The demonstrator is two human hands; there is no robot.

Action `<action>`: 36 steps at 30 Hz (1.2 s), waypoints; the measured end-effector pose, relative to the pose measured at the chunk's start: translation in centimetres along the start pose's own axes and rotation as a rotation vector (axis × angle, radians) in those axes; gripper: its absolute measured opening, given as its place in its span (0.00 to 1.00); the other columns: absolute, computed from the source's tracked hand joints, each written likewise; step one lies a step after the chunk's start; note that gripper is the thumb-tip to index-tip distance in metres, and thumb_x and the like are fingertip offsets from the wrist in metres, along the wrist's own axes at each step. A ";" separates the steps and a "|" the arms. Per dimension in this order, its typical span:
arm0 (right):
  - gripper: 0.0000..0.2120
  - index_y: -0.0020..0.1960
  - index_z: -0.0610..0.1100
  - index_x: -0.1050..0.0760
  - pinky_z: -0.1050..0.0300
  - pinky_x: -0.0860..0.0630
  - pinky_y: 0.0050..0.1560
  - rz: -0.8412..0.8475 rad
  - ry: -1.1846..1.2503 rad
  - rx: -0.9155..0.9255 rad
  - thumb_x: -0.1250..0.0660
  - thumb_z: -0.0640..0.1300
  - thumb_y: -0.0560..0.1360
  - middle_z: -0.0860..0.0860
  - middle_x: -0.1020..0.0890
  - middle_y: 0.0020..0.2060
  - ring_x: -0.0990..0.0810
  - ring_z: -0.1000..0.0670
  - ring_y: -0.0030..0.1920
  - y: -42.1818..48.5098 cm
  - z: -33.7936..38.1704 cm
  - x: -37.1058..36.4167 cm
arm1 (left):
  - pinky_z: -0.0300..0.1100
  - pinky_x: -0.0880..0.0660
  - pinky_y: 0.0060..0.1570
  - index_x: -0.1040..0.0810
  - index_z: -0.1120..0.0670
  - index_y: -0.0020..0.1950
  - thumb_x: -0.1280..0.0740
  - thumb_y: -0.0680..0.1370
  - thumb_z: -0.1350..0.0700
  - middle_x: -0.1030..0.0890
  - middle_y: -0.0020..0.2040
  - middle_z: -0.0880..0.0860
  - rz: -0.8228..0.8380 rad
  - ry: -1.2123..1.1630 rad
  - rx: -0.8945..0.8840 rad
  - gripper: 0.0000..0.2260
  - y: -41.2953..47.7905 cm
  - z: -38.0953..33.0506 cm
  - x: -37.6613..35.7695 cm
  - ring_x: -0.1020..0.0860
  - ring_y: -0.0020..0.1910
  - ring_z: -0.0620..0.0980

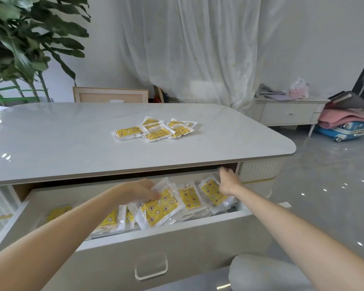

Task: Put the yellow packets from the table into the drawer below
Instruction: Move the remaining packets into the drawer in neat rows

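Observation:
Several yellow packets (156, 129) lie in a loose heap on the white table top (72, 139). Below the table's front edge the drawer (177, 234) is pulled out, and several more yellow packets (189, 198) lie inside it. My left hand (138, 191) is inside the drawer, fingers closed on the top edge of a yellow packet (159, 208) that rests tilted on the pile. My right hand (229, 181) reaches into the drawer's right rear corner with fingers spread, just above another packet (212, 193); it holds nothing.
The drawer front carries a clear handle (151, 266). A large potted plant (19, 49) stands behind the table on the left, a chair back (110, 95) behind its middle. A low cabinet (288, 112) and a blue suitcase (345, 130) stand at the right.

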State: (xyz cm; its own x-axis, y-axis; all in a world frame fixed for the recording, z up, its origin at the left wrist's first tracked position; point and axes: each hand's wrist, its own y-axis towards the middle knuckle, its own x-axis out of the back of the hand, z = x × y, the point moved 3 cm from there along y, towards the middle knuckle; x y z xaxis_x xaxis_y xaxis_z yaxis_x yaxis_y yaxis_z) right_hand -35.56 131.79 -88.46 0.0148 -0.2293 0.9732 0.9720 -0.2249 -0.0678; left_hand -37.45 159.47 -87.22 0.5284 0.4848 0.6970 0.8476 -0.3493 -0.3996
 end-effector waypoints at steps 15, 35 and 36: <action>0.42 0.78 0.50 0.63 0.49 0.40 0.74 0.483 -0.516 0.189 0.35 0.48 0.78 0.48 0.55 0.78 0.49 0.44 0.77 -1.3 -0.2 -2.6 | 0.51 0.26 0.62 0.26 0.55 0.61 0.33 0.75 0.46 0.20 0.55 0.53 -0.025 -0.135 0.130 0.19 0.9 1.3 -0.9 0.21 0.55 0.53; 0.20 0.65 0.33 0.34 0.53 0.18 0.46 0.644 1.080 -0.065 0.33 0.32 0.76 0.39 0.18 0.51 0.17 0.46 0.42 -4.3 6.6 -3.0 | 0.54 0.26 0.62 0.25 0.63 0.61 0.33 0.77 0.58 0.20 0.57 0.59 -0.042 -0.832 0.275 0.14 -0.1 0.5 -1.7 0.21 0.52 0.56; 0.21 0.65 0.33 0.34 0.53 0.17 0.44 0.636 1.133 -0.106 0.32 0.31 0.74 0.40 0.17 0.47 0.16 0.47 0.40 -4.2 6.7 -3.2 | 0.54 0.26 0.61 0.25 0.62 0.61 0.32 0.77 0.58 0.20 0.57 0.58 -0.047 -0.844 0.278 0.15 -0.1 0.6 -1.6 0.21 0.53 0.56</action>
State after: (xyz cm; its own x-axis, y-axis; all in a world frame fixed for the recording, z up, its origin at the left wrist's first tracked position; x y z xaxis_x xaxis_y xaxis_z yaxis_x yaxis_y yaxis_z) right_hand -38.08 139.78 -89.81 0.2080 -0.9772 0.0431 0.8440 0.1571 -0.5128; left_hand -38.31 159.17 -88.65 0.2601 0.9615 0.0892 0.7926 -0.1598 -0.5884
